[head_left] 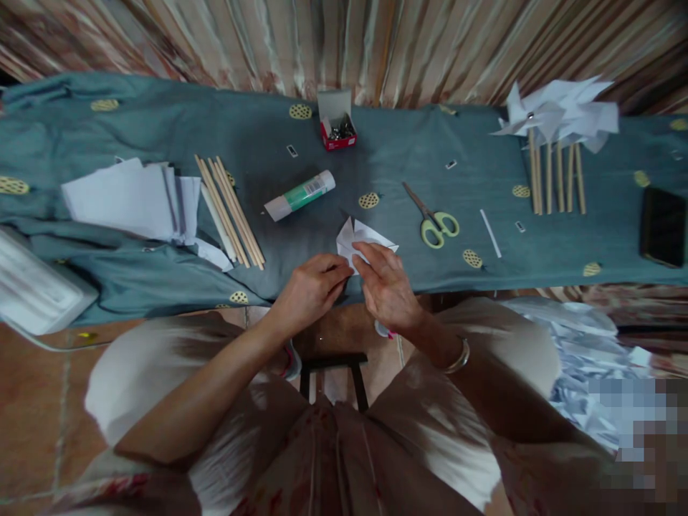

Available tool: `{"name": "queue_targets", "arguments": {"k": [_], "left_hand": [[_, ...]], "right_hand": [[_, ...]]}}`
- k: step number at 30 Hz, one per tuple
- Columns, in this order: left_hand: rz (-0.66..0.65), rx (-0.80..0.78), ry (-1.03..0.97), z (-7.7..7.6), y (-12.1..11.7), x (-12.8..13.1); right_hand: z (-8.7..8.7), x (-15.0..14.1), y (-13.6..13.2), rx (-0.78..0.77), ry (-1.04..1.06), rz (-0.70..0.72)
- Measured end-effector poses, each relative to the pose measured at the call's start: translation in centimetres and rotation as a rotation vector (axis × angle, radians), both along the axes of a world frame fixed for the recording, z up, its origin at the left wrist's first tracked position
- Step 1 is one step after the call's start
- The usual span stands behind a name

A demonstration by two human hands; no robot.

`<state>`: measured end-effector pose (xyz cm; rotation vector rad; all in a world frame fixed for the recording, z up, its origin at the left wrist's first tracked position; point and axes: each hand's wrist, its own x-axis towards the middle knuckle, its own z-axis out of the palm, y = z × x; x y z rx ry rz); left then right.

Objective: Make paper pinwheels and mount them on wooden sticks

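A folded piece of white paper (359,235) lies near the front edge of a table covered in blue-grey cloth (161,129). My left hand (310,290) pinches the paper's near left corner, fingers closed on it. My right hand (388,283) presses on the paper's near right part, fingers curled over it. A metal bangle sits on my right wrist.
On the cloth lie a stack of white sheets (129,199), wooden sticks (231,211), a glue stick (299,195), a small red box of pins (337,129), green scissors (434,218), finished paper pinwheels on sticks (556,136) and a black phone (662,226). Paper scraps (585,373) pile at my right.
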<state>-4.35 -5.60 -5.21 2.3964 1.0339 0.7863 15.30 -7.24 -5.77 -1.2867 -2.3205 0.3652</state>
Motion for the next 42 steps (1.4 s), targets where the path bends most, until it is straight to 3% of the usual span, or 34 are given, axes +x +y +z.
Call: {"name": "queue_targets", "arguments": {"k": [13, 22, 30, 35, 42], "left_hand": [[0.021, 0.037, -0.008, 0.0, 0.0, 0.0], [-0.022, 0.043, 0.031, 0.1, 0.6, -0.5], [0.02, 0.092, 0.064, 0.8, 2.7, -2.1], [0.024, 0.15, 0.018, 1.8, 1.6, -1.7], [-0.077, 0.238, 0.194, 1.4, -0.5, 0.2]], "right_hand": [[0.5, 1.5, 1.3, 0.033, 0.123, -0.103], [1.2, 2.4, 4.6, -0.163, 0.258, -0.225], [1.1, 2.5, 4.7, -0.378, 0.405, -0.355], [1.2, 2.6, 4.2, -0.345, 0.381, -0.441], [2.2, 2.5, 3.3, -0.267, 0.222, -0.472]]}}
